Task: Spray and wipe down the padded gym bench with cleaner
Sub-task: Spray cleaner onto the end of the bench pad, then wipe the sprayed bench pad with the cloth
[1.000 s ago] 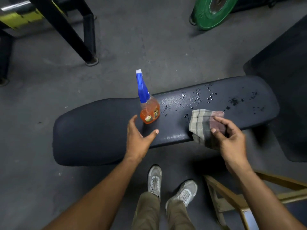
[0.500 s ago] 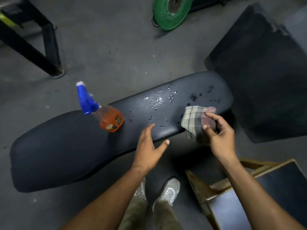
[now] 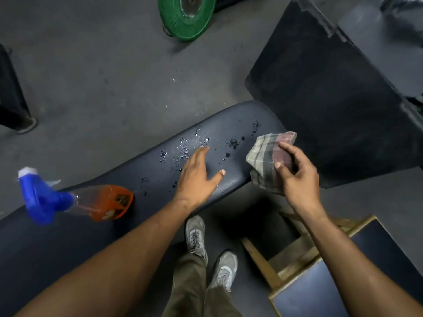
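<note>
A long dark padded bench (image 3: 96, 225) runs from lower left to the middle right, with cleaner droplets (image 3: 183, 149) spread over its right part. A spray bottle (image 3: 75, 200) with orange liquid and a blue trigger head stands on the pad at the left. My left hand (image 3: 196, 177) is over the wet part of the pad with fingers straight and spread; whether it touches the pad is unclear. My right hand (image 3: 295, 172) pinches a folded plaid cloth (image 3: 265, 156) at the bench's right end, by the near edge.
A green weight plate (image 3: 185, 17) leans at the top. A large dark pad (image 3: 332, 99) lies right of the bench end. A wooden-framed stool (image 3: 320, 277) stands at the lower right beside my shoes (image 3: 194, 234). A black frame leg (image 3: 13, 104) is at the left.
My left hand has moved away from the spray bottle, right along the pad to the wet area. The view has swung right, so the bottle sits farther left. The right hand keeps hold of the cloth.
</note>
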A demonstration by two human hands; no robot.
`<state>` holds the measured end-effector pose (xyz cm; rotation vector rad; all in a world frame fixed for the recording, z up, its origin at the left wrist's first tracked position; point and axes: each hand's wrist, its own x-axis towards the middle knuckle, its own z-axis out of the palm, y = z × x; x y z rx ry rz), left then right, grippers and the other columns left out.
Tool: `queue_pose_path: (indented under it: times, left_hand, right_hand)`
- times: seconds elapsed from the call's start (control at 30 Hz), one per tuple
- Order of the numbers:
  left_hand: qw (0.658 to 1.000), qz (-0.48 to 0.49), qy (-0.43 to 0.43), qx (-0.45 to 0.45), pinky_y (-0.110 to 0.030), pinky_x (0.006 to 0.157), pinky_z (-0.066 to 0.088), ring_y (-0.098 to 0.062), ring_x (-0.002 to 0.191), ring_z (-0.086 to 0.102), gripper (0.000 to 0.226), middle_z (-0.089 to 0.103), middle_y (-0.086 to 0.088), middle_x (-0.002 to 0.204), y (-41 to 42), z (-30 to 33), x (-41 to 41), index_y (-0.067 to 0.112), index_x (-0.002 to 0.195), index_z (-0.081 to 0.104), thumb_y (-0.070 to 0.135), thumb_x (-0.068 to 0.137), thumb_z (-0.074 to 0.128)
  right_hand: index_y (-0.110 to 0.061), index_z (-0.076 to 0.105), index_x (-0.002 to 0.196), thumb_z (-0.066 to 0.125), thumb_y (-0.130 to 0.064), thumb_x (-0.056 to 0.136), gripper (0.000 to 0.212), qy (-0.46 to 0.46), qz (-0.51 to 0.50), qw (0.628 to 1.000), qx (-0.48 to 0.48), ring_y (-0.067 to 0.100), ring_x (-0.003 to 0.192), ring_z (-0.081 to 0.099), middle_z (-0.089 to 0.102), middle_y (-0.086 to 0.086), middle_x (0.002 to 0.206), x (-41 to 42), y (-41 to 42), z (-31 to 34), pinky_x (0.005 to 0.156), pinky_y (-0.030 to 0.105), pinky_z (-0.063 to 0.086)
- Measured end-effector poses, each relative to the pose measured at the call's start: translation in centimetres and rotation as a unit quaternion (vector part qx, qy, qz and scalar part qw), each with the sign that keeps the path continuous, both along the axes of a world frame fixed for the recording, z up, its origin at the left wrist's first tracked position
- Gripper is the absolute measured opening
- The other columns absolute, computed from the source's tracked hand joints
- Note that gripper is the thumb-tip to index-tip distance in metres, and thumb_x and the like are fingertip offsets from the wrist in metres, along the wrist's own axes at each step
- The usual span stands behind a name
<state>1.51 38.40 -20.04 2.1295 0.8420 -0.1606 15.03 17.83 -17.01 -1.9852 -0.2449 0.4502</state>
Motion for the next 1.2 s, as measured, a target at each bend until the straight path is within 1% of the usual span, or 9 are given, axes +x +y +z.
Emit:
queue_pose_path:
  times: [0.4,0.47,0.53,0.6,0.67,0.77,0.93,1.07,1.2]
  left_hand:
    - [0.996,-0.077,0.037,0.041,-0.041,0.132,0.019,-0.027,0.16,0.027,0.078,0.031,-0.009,0.172,4.4,-2.7,6.6,0.01,0.163,0.029,0.042,0.101,0.064]
    - [0.993,-0.089,0.05,0.053,-0.04,0.132,0.018,-0.027,0.161,0.025,0.079,0.029,-0.01,0.173,4.7,-3.5,7.5,0.009,0.164,0.028,0.044,0.102,0.062]
    - [0.991,-0.1,0.059,0.061,-0.041,0.133,0.016,-0.028,0.162,0.023,0.08,0.025,-0.011,0.175,5.0,-4.1,8.2,0.009,0.164,0.027,0.046,0.102,0.061]
    - [0.988,-0.117,0.07,0.068,-0.043,0.134,0.012,-0.028,0.164,0.018,0.082,0.02,-0.011,0.177,5.1,-4.7,8.8,0.01,0.166,0.023,0.049,0.103,0.058]
    - [0.985,-0.136,0.077,0.078,-0.043,0.135,0.009,-0.028,0.165,0.014,0.083,0.016,-0.01,0.178,5.1,-5.4,9.1,0.011,0.167,0.02,0.052,0.104,0.055]
    - [0.981,-0.152,0.082,0.091,-0.045,0.135,0.006,-0.027,0.165,0.01,0.084,0.012,-0.009,0.179,5.0,-6.2,9.4,0.012,0.168,0.017,0.053,0.104,0.054]
    - [0.977,-0.166,0.072,0.115,-0.043,0.134,0.001,-0.024,0.166,0.006,0.084,0.008,-0.005,0.18,5.0,-7.5,10.6,0.015,0.169,0.016,0.052,0.104,0.055]
    - [0.976,-0.17,0.062,0.119,-0.043,0.133,0.0,-0.023,0.166,0.005,0.081,0.007,-0.005,0.18,5.1,-8.1,11.8,0.013,0.169,0.016,0.049,0.106,0.052]
    - [0.977,-0.168,0.071,0.114,-0.042,0.134,0.0,-0.024,0.166,0.003,0.079,0.006,-0.006,0.18,5.3,-8.1,12.6,0.012,0.169,0.015,0.045,0.108,0.051]
  right_hand:
    - [-0.024,0.07,0.128,0.062,0.007,0.09,0.05,0.06,-0.077,0.993,0.069,0.006,0.127,0.062,0.069,-0.01,0.133,2.8,5.9,-4.7,0.116,0.033,0.044]
    - [-0.025,0.068,0.132,0.064,0.003,0.091,0.05,0.073,-0.077,0.994,0.029,0.007,0.127,0.061,0.068,-0.009,0.135,3.8,5.8,-5.8,0.117,0.035,0.044]
    - [-0.025,0.059,0.144,0.068,-0.006,0.091,0.057,0.057,-0.044,0.993,-0.091,0.017,0.135,0.055,0.058,-0.001,0.148,4.8,5.2,-6.9,0.12,0.037,0.038]
    - [-0.028,0.044,0.155,0.069,-0.022,0.093,0.067,0.019,0.017,0.959,-0.281,0.035,0.147,0.038,0.032,0.009,0.167,5.5,4.3,-7.7,0.123,0.045,0.031]
    - [-0.03,0.036,0.158,0.065,-0.036,0.095,0.069,-0.039,0.042,0.924,-0.377,0.041,0.152,0.026,0.011,0.013,0.173,5.3,3.7,-8.2,0.124,0.054,0.025]
    - [-0.031,0.033,0.159,0.057,-0.051,0.099,0.068,-0.142,0.103,0.906,-0.385,0.033,0.158,0.017,0.01,0.011,0.174,4.5,3.6,-9.3,0.127,0.054,0.013]
    - [-0.033,0.021,0.164,0.04,-0.062,0.102,0.07,-0.149,0.157,0.891,-0.399,0.027,0.161,-0.001,-0.001,0.007,0.175,5.7,5.8,-12.3,0.128,0.054,0.003]
    - [-0.032,0.013,0.166,0.035,-0.056,0.104,0.07,-0.178,0.191,0.875,-0.408,0.032,0.161,-0.005,-0.005,0.01,0.175,4.9,6.7,-13.7,0.129,0.055,0.005]
    - [-0.032,0.008,0.166,0.032,-0.045,0.109,0.063,-0.177,0.209,0.871,-0.407,0.026,0.161,-0.004,-0.002,0.002,0.175,2.1,3.5,-13.0,0.129,0.052,0.01]
